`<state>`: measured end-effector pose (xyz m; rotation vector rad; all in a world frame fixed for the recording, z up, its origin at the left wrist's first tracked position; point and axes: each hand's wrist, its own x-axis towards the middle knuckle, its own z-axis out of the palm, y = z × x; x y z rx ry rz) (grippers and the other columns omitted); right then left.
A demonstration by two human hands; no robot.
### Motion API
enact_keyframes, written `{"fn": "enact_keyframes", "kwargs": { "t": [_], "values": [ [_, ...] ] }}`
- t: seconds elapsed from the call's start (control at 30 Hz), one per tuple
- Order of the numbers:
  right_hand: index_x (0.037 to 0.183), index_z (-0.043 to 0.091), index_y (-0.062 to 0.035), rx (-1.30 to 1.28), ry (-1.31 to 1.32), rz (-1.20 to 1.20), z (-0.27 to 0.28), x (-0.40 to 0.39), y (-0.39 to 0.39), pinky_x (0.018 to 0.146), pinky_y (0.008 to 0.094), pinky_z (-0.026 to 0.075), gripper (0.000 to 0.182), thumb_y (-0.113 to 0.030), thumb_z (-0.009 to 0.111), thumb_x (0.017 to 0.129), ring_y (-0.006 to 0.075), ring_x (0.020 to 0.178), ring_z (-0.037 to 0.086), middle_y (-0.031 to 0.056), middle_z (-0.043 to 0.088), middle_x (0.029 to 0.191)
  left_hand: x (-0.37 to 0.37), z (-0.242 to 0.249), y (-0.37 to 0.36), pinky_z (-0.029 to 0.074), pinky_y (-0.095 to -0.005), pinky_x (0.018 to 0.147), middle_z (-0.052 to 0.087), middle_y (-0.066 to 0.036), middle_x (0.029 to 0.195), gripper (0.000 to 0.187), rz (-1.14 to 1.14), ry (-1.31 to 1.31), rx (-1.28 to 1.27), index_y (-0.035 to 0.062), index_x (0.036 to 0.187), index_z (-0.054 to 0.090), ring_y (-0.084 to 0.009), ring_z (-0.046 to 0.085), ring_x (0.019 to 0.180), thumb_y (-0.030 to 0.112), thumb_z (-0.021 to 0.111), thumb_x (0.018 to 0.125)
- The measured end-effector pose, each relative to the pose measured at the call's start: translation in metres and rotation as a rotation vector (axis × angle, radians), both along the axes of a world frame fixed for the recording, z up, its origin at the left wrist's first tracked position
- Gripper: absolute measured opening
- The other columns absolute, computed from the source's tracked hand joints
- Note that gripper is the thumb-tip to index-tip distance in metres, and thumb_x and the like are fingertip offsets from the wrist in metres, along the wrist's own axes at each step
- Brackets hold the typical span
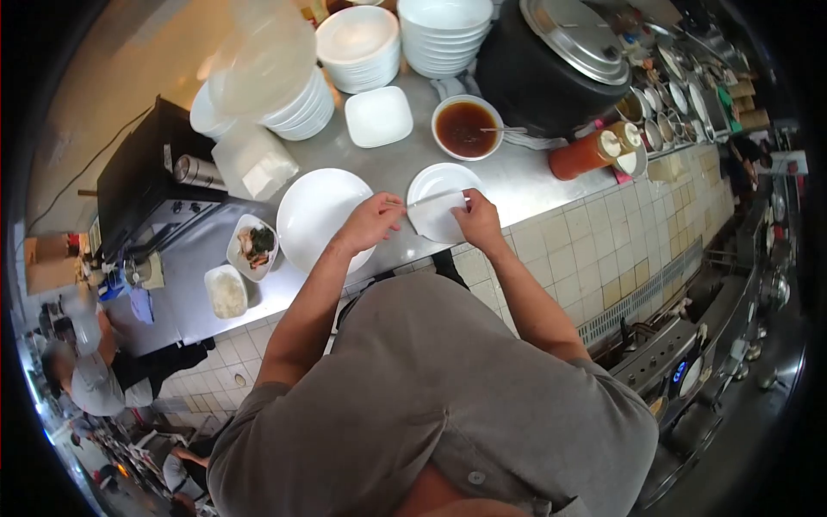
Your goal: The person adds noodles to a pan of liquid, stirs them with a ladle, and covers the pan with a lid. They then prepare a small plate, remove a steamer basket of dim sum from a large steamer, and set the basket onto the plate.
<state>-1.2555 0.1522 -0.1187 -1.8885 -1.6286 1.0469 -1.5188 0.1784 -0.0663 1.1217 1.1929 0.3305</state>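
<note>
Seen from above, a person in a grey shirt stands at a stainless-steel counter (517, 185), both hands over a small white plate (439, 202) near its front edge; the left hand (372, 221) is pinched on one end of a thin white strip (435, 199) (paper or a utensil – the view is too small to tell) and the right hand (476, 220) is closed on its other end, so the strip lies stretched across the plate. Just beside the left hand sits a large white plate (319, 211), bare; past it, toward the counter's left end, a small dish of mixed food (254, 246) and a container of white rice (226, 293). Behind the small plate stands a bowl of brown sauce (466, 127) with a spoon resting in it, and next to that a square white dish (378, 116); stacks of white bowls (444, 34) and plates (357, 43) line the back of the counter. A black pot with a steel lid (551, 60) stands at the right, an orange squeeze bottle (590, 153) lying at its foot. A black appliance (151, 185) occupies the left end – another person in a light shirt (90, 370) is at work on the tiled floor below.
</note>
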Motion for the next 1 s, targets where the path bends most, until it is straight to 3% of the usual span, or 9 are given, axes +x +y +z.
{"fn": "enact_keyframes", "kwargs": {
  "t": [0.07,0.3,0.5,0.67,0.77,0.8,0.83,0.93,1.0],
  "values": [
    [0.122,0.059,-0.0056,-0.006,-0.205,-0.109,-0.008,0.005,-0.001,0.08,0.0452,0.055,0.042,-0.022,0.07,0.085,0.0366,0.09,0.07,0.0199,0.072,0.095,0.007,-0.003,0.004,0.054,-0.0318,0.08,0.065,-0.011,0.123,0.037,-0.031,0.034,0.015,0.0032,0.129,0.053,-0.0177,0.066,0.095,0.025,0.055,0.099],
    [0.132,0.05,-0.0098,-0.107,-0.33,0.013,-0.011,0.021,0.015,0.08,0.0481,0.055,0.053,-0.027,0.069,0.085,0.0374,0.092,0.069,0.0202,0.071,0.099,0.012,-0.011,-0.006,0.053,-0.0312,0.079,0.066,-0.009,0.115,0.032,0.077,0.001,0.045,0.0032,0.125,0.056,-0.0166,0.065,0.094,0.021,0.055,0.099],
    [0.143,0.041,-0.0105,0.154,-0.251,-0.027,0.021,0.045,0.01,0.084,0.0485,0.054,0.065,-0.031,0.068,0.087,0.0416,0.101,0.065,0.023,0.057,0.129,0.006,0.009,-0.001,0.053,-0.0308,0.08,0.065,-0.008,0.117,0.031,0.218,0.023,0.086,0.0027,0.125,0.056,-0.0169,0.065,0.097,0.02,0.056,0.098],
    [0.137,0.049,-0.0081,0.303,-0.232,-0.113,0.017,0.099,-0.002,0.086,0.046,0.053,0.055,-0.028,0.067,0.089,0.0375,0.102,0.066,0.0202,0.063,0.121,-0.015,0.01,0.032,0.055,-0.0305,0.078,0.064,-0.007,0.117,0.032,0.425,0.063,0.256,0.003,0.125,0.055,-0.0182,0.067,0.094,0.021,0.057,0.099],
    [0.134,0.053,-0.0068,0.296,-0.213,-0.25,0.016,0.136,-0.018,0.084,0.0435,0.052,0.049,-0.025,0.066,0.091,0.0347,0.099,0.067,0.0194,0.069,0.107,-0.034,0.033,0.055,0.055,-0.0308,0.069,0.058,-0.008,0.115,0.046,0.827,-0.115,0.484,0.004,0.134,0.045,-0.017,0.064,0.085,0.01,0.061,0.092],
    [0.135,0.052,-0.0064,0.311,-0.227,-0.265,0.014,0.15,-0.026,0.083,0.0428,0.053,0.049,-0.021,0.067,0.091,0.0357,0.097,0.068,0.02,0.069,0.105,-0.035,0.053,0.065,0.055,-0.034,0.074,0.056,-0.011,0.114,0.057,0.991,0.097,0.625,0.004,0.138,0.041,-0.0198,0.062,0.089,0.005,0.066,0.087],
    [0.135,0.052,-0.0093,0.307,-0.274,-0.299,0.007,0.163,-0.033,0.08,0.0434,0.053,0.047,-0.017,0.067,0.091,0.0365,0.093,0.068,0.0198,0.07,0.101,-0.055,0.053,0.078,0.052,-0.0367,0.082,0.055,-0.014,0.115,0.063,0.978,0.39,1.013,0.0033,0.138,0.041,-0.023,0.058,0.096,0.003,0.071,0.083],
    [0.135,0.05,-0.0058,0.27,-0.311,-0.389,-0.015,0.193,-0.057,0.079,0.0445,0.052,0.05,-0.016,0.067,0.09,0.0361,0.089,0.068,0.019,0.07,0.097,-0.067,0.104,0.085,0.05,-0.038,0.089,0.056,-0.017,0.115,0.063,0.994,0.756,1.213,0.003,0.138,0.042,-0.0253,0.056,0.102,0.006,0.071,0.082],
    [0.135,0.05,-0.0052,0.265,-0.316,-0.422,-0.026,0.202,-0.072,0.078,0.0447,0.052,0.049,-0.016,0.066,0.09,0.0362,0.088,0.067,0.0188,0.07,0.097,-0.118,0.094,0.1,0.05,-0.0375,0.089,0.057,-0.018,0.114,0.061,0.944,0.907,1.274,0.003,0.137,0.044,-0.0257,0.057,0.1,0.007,0.07,0.082]
  ]
}}
